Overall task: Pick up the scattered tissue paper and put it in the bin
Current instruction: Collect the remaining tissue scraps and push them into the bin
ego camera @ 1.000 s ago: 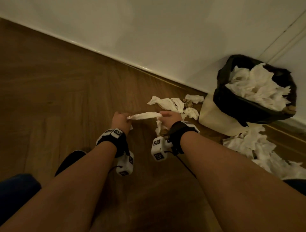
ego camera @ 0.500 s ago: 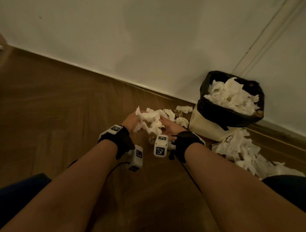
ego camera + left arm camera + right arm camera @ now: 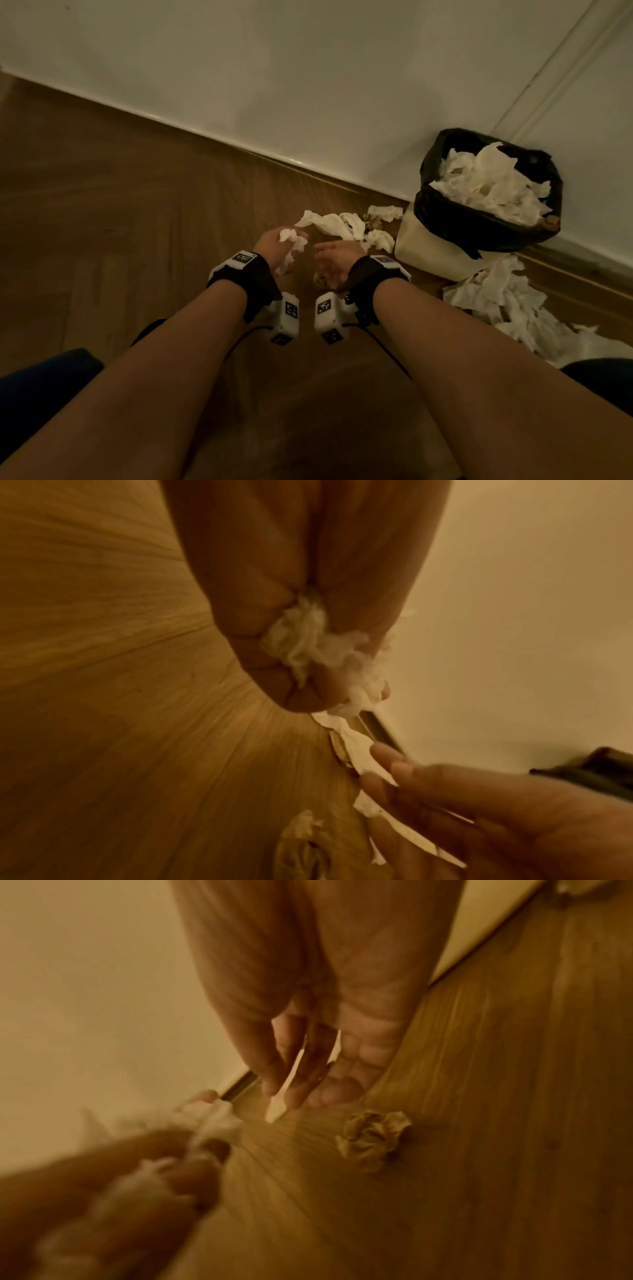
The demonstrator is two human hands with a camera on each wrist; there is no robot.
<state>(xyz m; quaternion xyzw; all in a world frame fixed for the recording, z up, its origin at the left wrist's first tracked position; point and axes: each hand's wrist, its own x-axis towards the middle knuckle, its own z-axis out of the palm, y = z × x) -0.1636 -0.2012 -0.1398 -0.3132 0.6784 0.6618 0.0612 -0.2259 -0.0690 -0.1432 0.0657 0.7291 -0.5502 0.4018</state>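
- Your left hand [image 3: 274, 244] is clenched around a wad of white tissue [image 3: 291, 241]; the left wrist view shows your fingers [image 3: 267, 653] curled over it, with crumpled paper bulging out between them and a tail hanging below.
- Your right hand [image 3: 334, 260] is released, fingers straight and loosely spread, palm turned toward the left hand and just beside it; it holds nothing.
- Directly below your right hand, a small brownish crumpled ball [image 3: 375, 1135] lies on the wooden floor [image 3: 120, 212].
- Just past your hands, a strip of scattered tissue [image 3: 337, 224] lies on the floor, running toward the bin; one more piece [image 3: 385, 212] sits close to the skirting.
- The bin [image 3: 442, 253], lined with a black bag [image 3: 445, 219], stands against the wall [image 3: 274, 85] to your right, heaped with white tissue [image 3: 493, 188].
- A bigger pile of tissue [image 3: 496, 298] spreads across the floor on the near side of the bin, beside your right forearm.
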